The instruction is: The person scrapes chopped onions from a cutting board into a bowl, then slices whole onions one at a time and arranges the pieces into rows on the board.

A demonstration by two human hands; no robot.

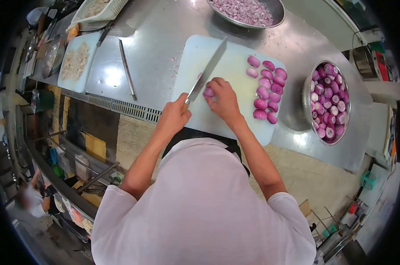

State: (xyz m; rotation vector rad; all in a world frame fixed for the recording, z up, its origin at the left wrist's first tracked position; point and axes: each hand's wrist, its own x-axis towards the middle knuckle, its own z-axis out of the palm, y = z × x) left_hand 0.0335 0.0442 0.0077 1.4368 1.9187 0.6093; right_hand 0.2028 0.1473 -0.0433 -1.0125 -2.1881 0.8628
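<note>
My left hand point(172, 115) is closed around the handle of a long knife point(210, 66), whose blade slants up and to the right over the white cutting board point(235, 48). Just right of the blade, my right hand point(223, 100) curls its fingers on a peeled purple onion point(209, 92) and presses it to the board. Rows of peeled onion halves point(265, 83) lie to the right of this hand. A small purple bit clings by the blade's lower part.
A metal bowl of whole peeled onions point(328, 101) stands at right. Chopped onion fills another bowl point(246, 12) at the top. On the left lie a steel rod point(127, 70) and a second board point(94, 44) with pale chopped pieces. A person point(34, 198) is at lower left.
</note>
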